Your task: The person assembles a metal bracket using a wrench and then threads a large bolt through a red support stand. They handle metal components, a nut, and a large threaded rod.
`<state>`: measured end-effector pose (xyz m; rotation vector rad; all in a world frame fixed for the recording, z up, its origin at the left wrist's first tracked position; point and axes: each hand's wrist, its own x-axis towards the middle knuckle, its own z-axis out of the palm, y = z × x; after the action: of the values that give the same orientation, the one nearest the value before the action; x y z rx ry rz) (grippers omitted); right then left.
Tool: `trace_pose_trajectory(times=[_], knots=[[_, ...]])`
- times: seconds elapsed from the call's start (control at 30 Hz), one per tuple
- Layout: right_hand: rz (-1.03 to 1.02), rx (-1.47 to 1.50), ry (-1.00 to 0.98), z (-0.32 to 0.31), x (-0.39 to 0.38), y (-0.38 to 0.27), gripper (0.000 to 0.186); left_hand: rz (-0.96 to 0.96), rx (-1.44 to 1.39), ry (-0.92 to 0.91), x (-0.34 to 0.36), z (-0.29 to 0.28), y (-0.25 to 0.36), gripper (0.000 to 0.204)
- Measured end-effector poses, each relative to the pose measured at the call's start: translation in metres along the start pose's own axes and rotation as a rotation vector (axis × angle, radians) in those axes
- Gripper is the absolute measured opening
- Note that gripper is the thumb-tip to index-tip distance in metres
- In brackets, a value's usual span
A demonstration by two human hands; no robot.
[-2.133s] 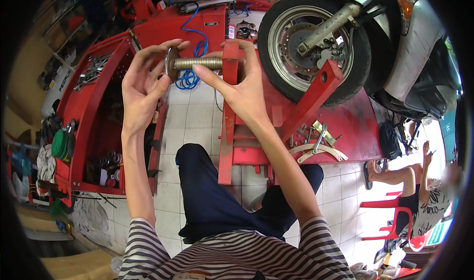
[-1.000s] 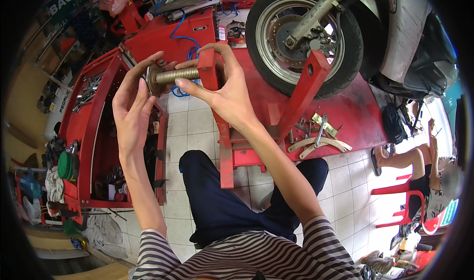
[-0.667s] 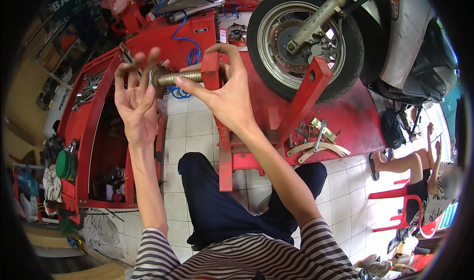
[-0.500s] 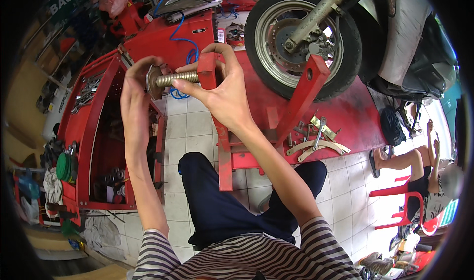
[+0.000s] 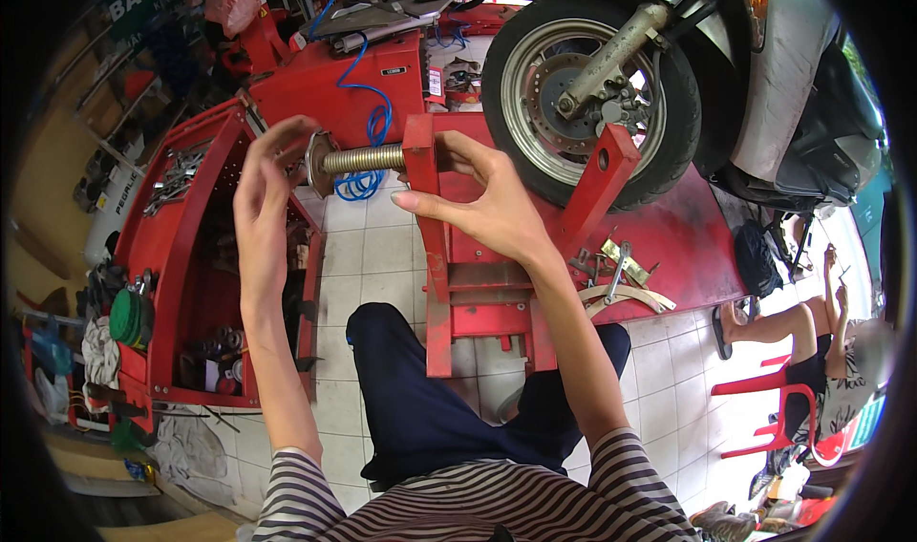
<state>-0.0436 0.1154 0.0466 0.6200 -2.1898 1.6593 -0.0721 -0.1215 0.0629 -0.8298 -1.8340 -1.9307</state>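
A threaded steel screw with a wide round plate on its left end passes into the top of a red upright post. My left hand is beside the plate, fingers apart and curved, the fingertips near its upper rim; whether they touch is unclear. My right hand is at the post's right side, its thumb stretched out below the screw and its fingers partly hidden behind the post. A second red post with a hole near its top stands to the right.
A motorcycle wheel stands on the red platform. Curved brake shoes and small metal parts lie there. At left is a red tool cabinet; a blue hose hangs behind. A person sits on a red chair at right.
My right thumb has come off the screw and my right hand has opened and moved right. My left fingers have shifted slightly at the plate. The whole view has moved a little.
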Motion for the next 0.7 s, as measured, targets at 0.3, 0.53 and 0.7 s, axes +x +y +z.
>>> trace_pose_trajectory(times=[0.3, 0.53, 0.7], knots=[[0.015, 0.121, 0.094, 0.010, -0.004, 0.001, 0.062, 0.016, 0.003, -0.263, 0.003, 0.001, 0.013, 0.030], [0.036, 0.099, 0.070, 0.008, -0.003, -0.005, 0.061, -0.015, 0.051, 0.033, 0.000, 0.001, 0.010, 0.041], [0.014, 0.161, 0.104, 0.013, -0.005, 0.001, 0.057, -0.199, 0.088, -0.095, -0.002, 0.015, 0.006, 0.055]])
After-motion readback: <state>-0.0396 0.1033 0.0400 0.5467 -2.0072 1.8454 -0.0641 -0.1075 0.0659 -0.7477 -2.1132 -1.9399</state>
